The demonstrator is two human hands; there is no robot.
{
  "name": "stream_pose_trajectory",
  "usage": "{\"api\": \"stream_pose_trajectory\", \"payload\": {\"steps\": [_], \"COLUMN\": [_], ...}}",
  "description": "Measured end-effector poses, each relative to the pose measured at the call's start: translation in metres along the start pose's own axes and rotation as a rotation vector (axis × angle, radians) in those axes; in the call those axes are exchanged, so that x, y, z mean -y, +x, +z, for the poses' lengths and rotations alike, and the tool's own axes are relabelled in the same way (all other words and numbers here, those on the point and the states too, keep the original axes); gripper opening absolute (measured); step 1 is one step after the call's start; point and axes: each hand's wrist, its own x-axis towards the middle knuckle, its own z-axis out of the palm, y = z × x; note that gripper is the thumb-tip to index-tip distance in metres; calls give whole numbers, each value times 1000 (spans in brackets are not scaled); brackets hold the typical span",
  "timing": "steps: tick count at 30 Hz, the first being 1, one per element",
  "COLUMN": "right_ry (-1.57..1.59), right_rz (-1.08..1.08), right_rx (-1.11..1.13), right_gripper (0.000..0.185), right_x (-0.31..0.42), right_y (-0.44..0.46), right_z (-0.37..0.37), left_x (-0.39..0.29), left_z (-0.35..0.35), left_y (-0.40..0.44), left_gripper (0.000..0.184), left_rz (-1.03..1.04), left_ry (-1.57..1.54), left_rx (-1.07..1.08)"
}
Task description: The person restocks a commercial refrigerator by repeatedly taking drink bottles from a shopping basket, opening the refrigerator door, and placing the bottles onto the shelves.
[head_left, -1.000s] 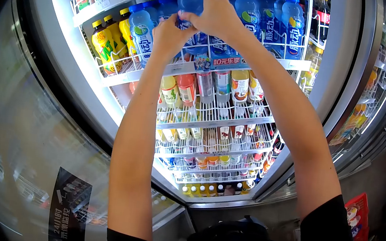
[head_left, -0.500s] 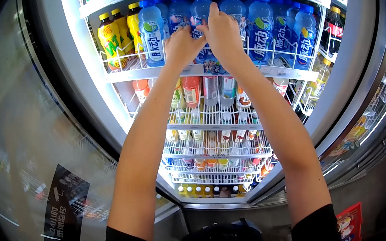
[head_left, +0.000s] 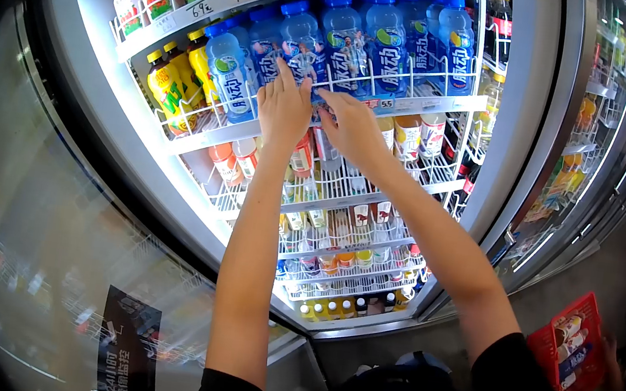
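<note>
My left hand (head_left: 286, 110) is at the front edge of a fridge shelf (head_left: 438, 103), before a row of blue-capped drink bottles (head_left: 302, 38). Its index finger points up towards a bottle and the thumb stands apart. Close to its right, my right hand (head_left: 352, 128) reaches over the same shelf edge, fingers stretched to the left and slightly spread. Nothing shows in either hand, though the fingertips partly cover the shelf strip. Whether they touch the strip or the wire guard, I cannot tell.
Yellow bottles (head_left: 166, 87) stand left of the blue ones. Lower wire racks hold more drinks. A glass door (head_left: 84, 214) stands to the left, another fridge door (head_left: 551, 162) to the right. At lower right, a person's hand (head_left: 612, 369) is beside a red basket (head_left: 558, 327) with packets inside.
Both hands have come down from the bottle fronts to the shelf edge. My right hand has turned so its fingers point left. The view has shifted, and more of the red basket shows.
</note>
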Motion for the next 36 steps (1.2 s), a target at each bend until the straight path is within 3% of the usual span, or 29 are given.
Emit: {"api": "stream_pose_trajectory", "payload": {"steps": [2,5,7,11,16,18,27,32,36], "right_ry": [177,249,278,362,447,422,351,281,170], "right_rz": [215,282,299,409,493,532,614,769,909], "right_rx": [-42,-86,-80,-147,-165,-147,-168,-217,-288], "right_gripper": [29,30,31,33,40,42,32,24,22], "right_x": [8,16,11,0,-7,-6,10,29,33], "right_y": [-33,-80,-103,-126,-148,-160,-247,-314,-372], "right_z": [-5,-6,-8,-19,-62,-91,-220,-305,-372], "left_x": [2,-5,-9,-26,-83,-106,-247,-344,-424], "left_z": [-1,-7,-4,-14,-37,-38,-66,-57,-66], "left_y": [-2,-11,-26,-56,-106,-126,-236,-315,-362], "left_gripper": [62,59,56,50,38,35,29,27,26], "left_rz": [-3,-57,31,-55,-415,-455,-706,-819,-740], "left_ry": [-9,-29,66,-243,-812,-927,-1206,-1348,-1435], "left_rx": [15,122,-41,-37,41,24,367,589,816]}}
